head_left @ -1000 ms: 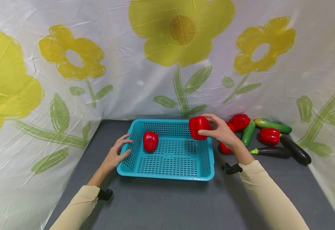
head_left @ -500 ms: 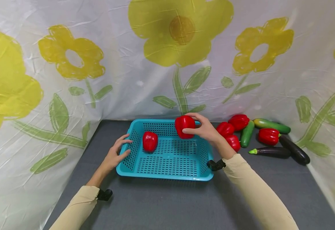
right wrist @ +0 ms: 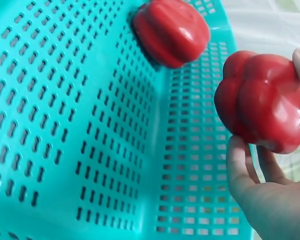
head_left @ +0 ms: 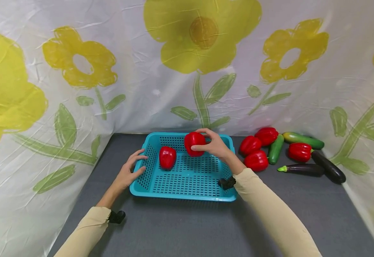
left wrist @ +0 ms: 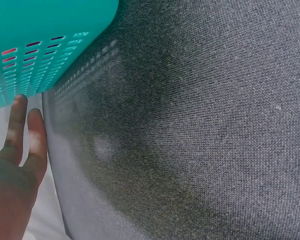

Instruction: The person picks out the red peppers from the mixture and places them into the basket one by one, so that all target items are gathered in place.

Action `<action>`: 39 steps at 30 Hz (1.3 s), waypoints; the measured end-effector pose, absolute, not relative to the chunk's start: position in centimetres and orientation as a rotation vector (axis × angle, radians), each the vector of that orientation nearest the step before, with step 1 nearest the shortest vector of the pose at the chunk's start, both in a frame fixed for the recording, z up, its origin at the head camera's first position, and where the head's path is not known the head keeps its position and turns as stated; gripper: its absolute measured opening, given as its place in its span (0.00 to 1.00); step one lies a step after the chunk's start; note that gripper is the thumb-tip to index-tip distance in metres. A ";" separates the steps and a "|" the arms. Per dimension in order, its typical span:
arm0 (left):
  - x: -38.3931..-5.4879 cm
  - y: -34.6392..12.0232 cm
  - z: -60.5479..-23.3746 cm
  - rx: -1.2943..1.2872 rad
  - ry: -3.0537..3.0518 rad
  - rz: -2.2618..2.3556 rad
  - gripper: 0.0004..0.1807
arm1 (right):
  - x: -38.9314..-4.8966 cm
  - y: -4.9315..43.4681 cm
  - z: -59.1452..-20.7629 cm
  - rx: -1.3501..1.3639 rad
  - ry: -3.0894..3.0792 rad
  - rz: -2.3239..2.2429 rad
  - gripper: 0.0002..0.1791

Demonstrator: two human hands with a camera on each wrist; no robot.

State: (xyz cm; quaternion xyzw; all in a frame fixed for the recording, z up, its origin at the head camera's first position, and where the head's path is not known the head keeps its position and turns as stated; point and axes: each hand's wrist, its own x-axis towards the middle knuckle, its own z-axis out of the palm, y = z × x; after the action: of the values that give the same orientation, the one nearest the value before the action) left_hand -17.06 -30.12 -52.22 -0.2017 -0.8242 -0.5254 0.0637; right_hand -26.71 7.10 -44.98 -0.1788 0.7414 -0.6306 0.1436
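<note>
A turquoise plastic basket (head_left: 183, 197) with slotted walls stands on the dark grey table. One red bell pepper (head_left: 167, 157) sits inside it toward the left. My right hand (head_left: 215, 145) grips another red bell pepper (head_left: 193, 144) between thumb and fingers, held over the back part of the basket; in the right wrist view this held pepper (right wrist: 265, 102) shows its lobed end. At the basket's left rim rests my left hand (head_left: 128, 172), its fingers spread and loosely bent. From the left wrist, two fingers (left wrist: 36, 140) show beside the basket's outer wall (left wrist: 45, 55).
To the basket's right lie several red bell peppers (head_left: 256, 160), a green cucumber (head_left: 276, 149), a yellow-green zucchini (head_left: 304, 140) and two dark eggplants (head_left: 328, 167). A white cloth (head_left: 135, 89) with painted yellow flowers hangs behind the table.
My right hand has carried the gripped bell pepper leftward, from over the basket's right edge to near its back middle. The left hand stays at the left rim.
</note>
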 end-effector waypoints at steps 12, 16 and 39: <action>-17.0 -30.1 -52.2 -0.657 -2.459 -1.582 0.20 | -27.1 4.9 -47.1 -0.437 2.165 -1.752 0.35; -17.0 -30.2 -52.3 -0.639 -2.473 -1.581 0.20 | -27.1 4.2 -47.6 -0.413 2.180 -1.715 0.35; -17.2 -30.4 -52.5 -0.633 -2.456 -1.576 0.19 | -26.0 1.3 -49.4 -0.227 2.239 -1.655 0.35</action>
State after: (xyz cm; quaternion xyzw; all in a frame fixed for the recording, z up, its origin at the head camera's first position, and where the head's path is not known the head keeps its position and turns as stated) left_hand -17.17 -30.36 -52.52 -0.2114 -0.8200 -0.5262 0.0774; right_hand -26.02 1.32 -49.43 -0.0799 0.7895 -0.5833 0.1732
